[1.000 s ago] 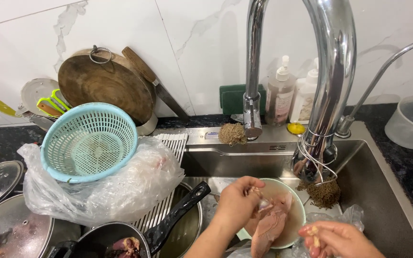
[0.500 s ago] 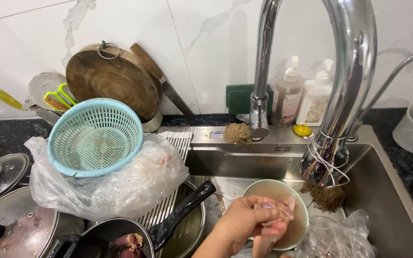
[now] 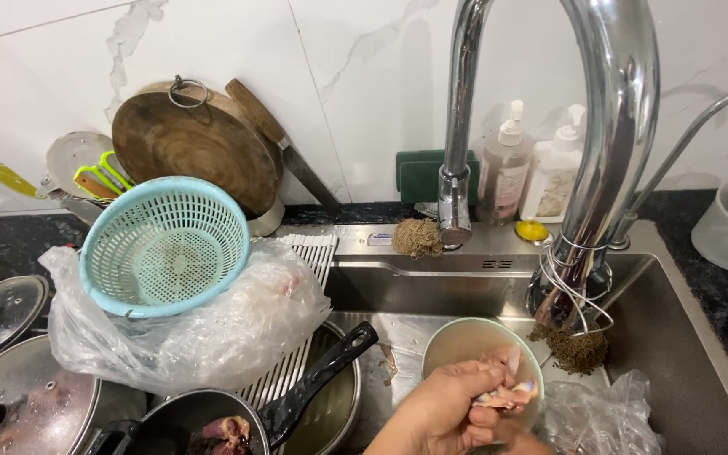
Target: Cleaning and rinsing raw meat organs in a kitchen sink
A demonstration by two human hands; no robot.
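Pale raw meat sits pinched in the left hand over a bowl in the sink. Right hand barely visible; grip unclear. Best kept low over the bowl.

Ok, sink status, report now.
Left hand gripping raw meat over the bowl. Right hand barely in frame, grip unclear. Pan handle and plastic bag flank the bowl.
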